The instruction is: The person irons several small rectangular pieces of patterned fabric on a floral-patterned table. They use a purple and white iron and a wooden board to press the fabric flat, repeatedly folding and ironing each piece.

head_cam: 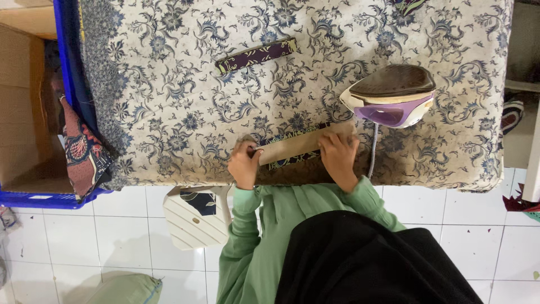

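Note:
A tan cardboard strip (298,144) lies on a dark patterned fabric strip (289,161) at the near edge of the padded table with a floral cover (169,107). My left hand (244,164) pinches the fabric at the strips' left end. My right hand (339,159) presses down on the cardboard's right end with its fingers curled over it. A purple and white iron (392,94) stands just beyond my right hand, its cord (372,152) hanging past my wrist. A second folded dark fabric strip (256,55) lies farther back on the table.
A blue crate (67,67) with red patterned cloth (84,155) and a cardboard box (22,107) sit at the table's left. A white ribbed plastic object (191,219) stands on the tiled floor by my left arm. A green sack (126,290) lies lower left.

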Available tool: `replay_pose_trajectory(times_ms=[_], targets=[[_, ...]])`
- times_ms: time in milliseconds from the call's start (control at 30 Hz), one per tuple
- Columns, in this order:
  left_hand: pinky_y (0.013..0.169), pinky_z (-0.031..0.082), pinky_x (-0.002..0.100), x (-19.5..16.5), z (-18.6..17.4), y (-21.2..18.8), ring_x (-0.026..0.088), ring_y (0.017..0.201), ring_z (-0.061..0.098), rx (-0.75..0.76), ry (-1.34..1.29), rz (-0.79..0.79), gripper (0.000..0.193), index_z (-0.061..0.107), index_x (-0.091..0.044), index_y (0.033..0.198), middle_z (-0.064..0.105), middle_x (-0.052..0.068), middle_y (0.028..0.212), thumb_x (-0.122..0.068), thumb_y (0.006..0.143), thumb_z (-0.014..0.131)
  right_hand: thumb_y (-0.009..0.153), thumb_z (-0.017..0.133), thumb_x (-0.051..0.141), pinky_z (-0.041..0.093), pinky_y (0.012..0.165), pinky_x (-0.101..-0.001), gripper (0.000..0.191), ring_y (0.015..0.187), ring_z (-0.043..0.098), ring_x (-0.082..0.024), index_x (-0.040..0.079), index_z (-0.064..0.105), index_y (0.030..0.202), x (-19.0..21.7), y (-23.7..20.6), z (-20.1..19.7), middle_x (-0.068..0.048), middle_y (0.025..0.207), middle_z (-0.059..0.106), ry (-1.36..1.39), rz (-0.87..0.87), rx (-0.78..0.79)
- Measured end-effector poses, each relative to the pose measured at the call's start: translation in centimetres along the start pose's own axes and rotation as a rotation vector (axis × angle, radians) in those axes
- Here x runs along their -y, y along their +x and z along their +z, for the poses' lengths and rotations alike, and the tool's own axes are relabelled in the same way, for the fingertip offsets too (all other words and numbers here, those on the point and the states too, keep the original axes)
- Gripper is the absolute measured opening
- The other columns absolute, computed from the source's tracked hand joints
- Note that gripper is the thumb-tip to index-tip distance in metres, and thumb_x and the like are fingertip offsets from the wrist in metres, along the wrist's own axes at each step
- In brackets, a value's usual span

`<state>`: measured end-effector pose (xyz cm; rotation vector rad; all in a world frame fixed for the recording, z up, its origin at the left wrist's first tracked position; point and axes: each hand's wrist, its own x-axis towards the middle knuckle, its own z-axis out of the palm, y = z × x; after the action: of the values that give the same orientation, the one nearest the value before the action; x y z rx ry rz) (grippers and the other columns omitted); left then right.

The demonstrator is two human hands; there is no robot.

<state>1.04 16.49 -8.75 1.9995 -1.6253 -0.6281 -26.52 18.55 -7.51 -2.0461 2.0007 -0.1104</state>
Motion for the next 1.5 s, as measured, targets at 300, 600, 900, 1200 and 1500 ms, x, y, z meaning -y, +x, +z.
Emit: replay_pose_trajectory(times_ms=[300,600,900,1200,1500], targets=[[0.098,0.048,0.043,-2.1,1.4,3.0,0.029,0.121,0.056,0.249,0.203,0.729,0.059,0.068,-0.011,0.125,0.058,0.007,0.132,0.008,0.069,0.063,0.076,0.066,-0.002,0.039,0.109,-0.0465,0.053,0.123,0.055,-0.033,0.008,0.061,0.127,0.1,4.5,-1.7,-0.011,0.121,0.058,-0.018,-0.469,-0.198],[0.093,0.052,0.042,-2.8,3.6,-1.8,0.027,0.115,0.057,0.167,0.596,0.728,0.062,0.053,-0.008,0.147,0.058,0.009,0.122,-0.011,0.086,0.064,0.078,0.066,-0.002,0.047,0.103,-0.0438,0.051,0.117,0.059,-0.031,0.007,0.069,0.128,-1.4,2.0,-1.5,-0.010,0.120,0.062,0.010,-0.480,-0.200],[0.104,0.053,0.040,-4.1,5.3,-4.0,0.032,0.118,0.060,0.067,0.733,0.616,0.063,0.050,-0.012,0.153,0.058,0.013,0.125,-0.008,0.093,0.066,0.093,0.069,-0.013,0.053,0.095,-0.0350,0.054,0.117,0.066,-0.014,0.016,0.058,0.137,-4.0,-0.3,-0.2,-0.003,0.122,0.067,0.745,-0.360,-0.885],[0.105,0.052,0.040,-3.5,6.2,-4.7,0.033,0.123,0.058,0.072,0.679,0.585,0.060,0.049,-0.013,0.153,0.057,0.014,0.126,-0.009,0.095,0.065,0.100,0.089,0.019,0.049,0.115,-0.0384,0.076,0.129,0.058,-0.026,-0.003,0.040,0.155,-13.1,3.1,-6.4,-0.016,0.143,0.055,1.159,0.097,-0.592],[0.107,0.049,0.039,-3.7,6.2,-4.8,0.031,0.122,0.057,0.116,0.567,0.531,0.061,0.048,-0.014,0.153,0.057,0.014,0.131,-0.011,0.095,0.065,0.085,0.073,0.065,0.048,0.049,-0.0361,0.056,0.053,0.064,-0.021,0.023,0.079,0.122,-3.7,12.3,-14.2,-0.005,0.076,0.075,-0.114,-0.537,0.081]])
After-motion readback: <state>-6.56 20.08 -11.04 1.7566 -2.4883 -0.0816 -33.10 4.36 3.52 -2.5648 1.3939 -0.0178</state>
